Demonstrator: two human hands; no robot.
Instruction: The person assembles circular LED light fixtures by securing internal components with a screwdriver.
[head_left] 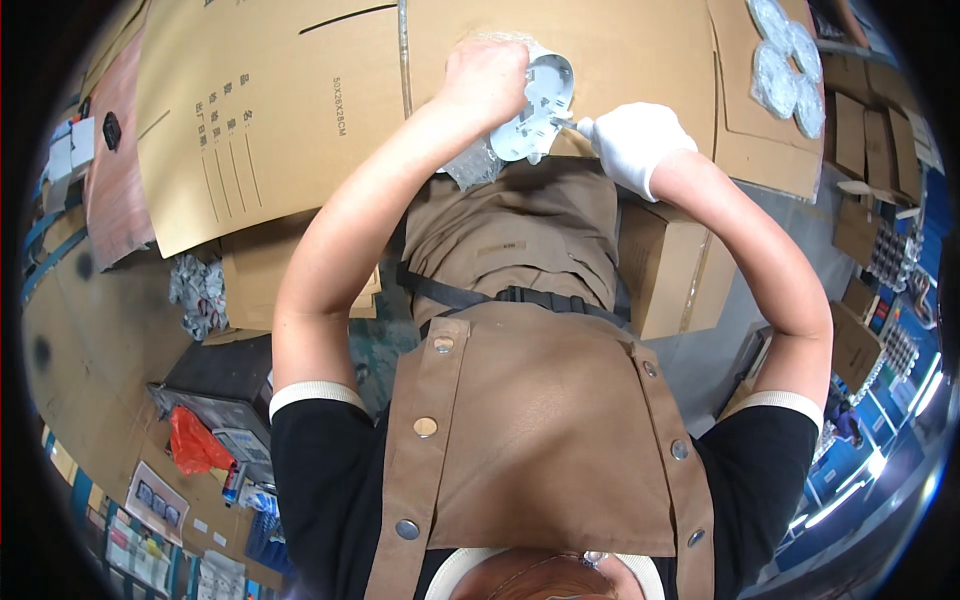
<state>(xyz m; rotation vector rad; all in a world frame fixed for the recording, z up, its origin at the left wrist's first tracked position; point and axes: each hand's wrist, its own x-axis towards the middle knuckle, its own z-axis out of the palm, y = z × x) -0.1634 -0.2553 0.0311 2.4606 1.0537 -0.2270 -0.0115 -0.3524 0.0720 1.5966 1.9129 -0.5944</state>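
Note:
My bare left hand is closed around the upper left edge of a pale grey, oval plastic part with moulded recesses on its face. Clear plastic wrap hangs below the part and also shows behind my fingers. On my right hand is a white glove, and its fingers are pinched together. From them a thin grey pointed tool reaches to the part's lower right edge; its exact kind is too small to tell. Both hands are over the near edge of the cardboard-covered work surface.
Several clear-wrapped round pieces lie on the cardboard at the far right. A small black object rests at the far left. Below the surface stand a cardboard box on the right and crumpled plastic on the left.

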